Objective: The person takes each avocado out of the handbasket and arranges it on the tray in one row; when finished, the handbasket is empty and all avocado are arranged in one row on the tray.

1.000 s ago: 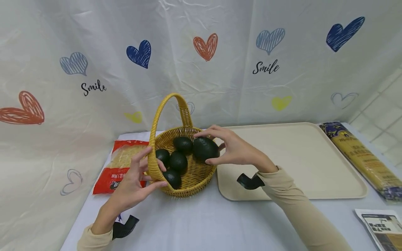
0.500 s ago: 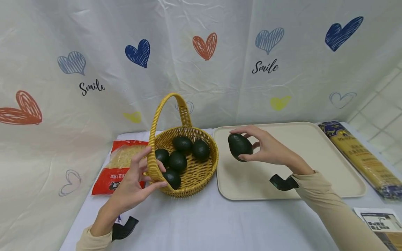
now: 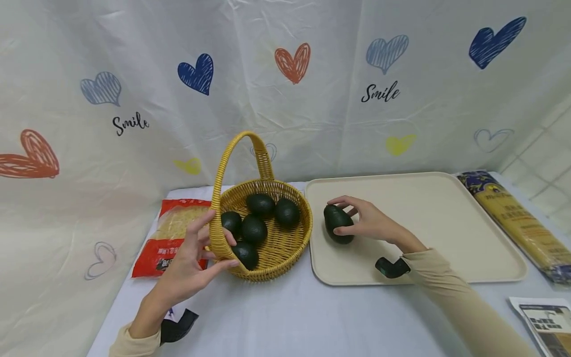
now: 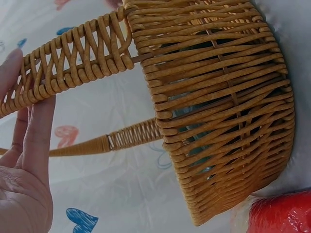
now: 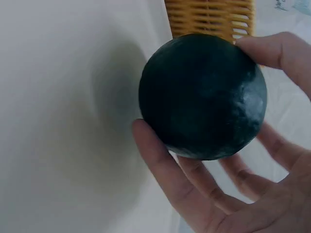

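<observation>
The right hand points left, fingers curled around an avocado at the left part of the tray; the left hand grips the basket handle.

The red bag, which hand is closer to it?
The left hand: it grips the basket handle near the red bag. The right hand is farther off, past the basket, holding an avocado at the tray.

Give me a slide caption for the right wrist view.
A dark green avocado in the right grip, pale tray and woven basket behind.
</observation>
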Available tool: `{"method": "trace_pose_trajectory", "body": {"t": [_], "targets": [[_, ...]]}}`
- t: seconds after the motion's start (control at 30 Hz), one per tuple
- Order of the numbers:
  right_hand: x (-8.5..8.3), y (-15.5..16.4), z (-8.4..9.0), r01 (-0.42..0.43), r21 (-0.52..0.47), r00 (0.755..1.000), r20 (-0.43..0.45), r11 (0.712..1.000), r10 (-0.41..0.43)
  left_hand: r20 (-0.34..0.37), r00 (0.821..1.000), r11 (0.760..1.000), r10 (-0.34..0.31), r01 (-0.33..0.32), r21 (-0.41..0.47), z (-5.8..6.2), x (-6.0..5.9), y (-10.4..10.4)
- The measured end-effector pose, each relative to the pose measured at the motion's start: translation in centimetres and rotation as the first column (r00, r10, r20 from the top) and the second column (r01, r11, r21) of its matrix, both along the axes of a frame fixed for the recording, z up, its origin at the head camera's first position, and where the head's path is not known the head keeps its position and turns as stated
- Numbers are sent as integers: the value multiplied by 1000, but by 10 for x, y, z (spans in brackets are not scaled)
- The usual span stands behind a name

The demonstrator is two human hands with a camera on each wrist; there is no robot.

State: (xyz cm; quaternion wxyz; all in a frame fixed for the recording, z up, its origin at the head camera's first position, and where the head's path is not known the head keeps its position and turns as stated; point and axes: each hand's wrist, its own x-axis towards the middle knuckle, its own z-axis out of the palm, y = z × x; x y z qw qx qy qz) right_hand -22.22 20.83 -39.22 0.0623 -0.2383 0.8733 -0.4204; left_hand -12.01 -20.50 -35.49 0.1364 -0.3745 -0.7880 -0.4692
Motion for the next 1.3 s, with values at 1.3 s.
{"method": "trace_pose_trajectory", "body": {"t": [1.3], "targets": [[-4, -36, 4, -55, 61, 987, 157, 997, 45, -6, 997, 996, 73, -73, -54, 4, 7, 2]]}}
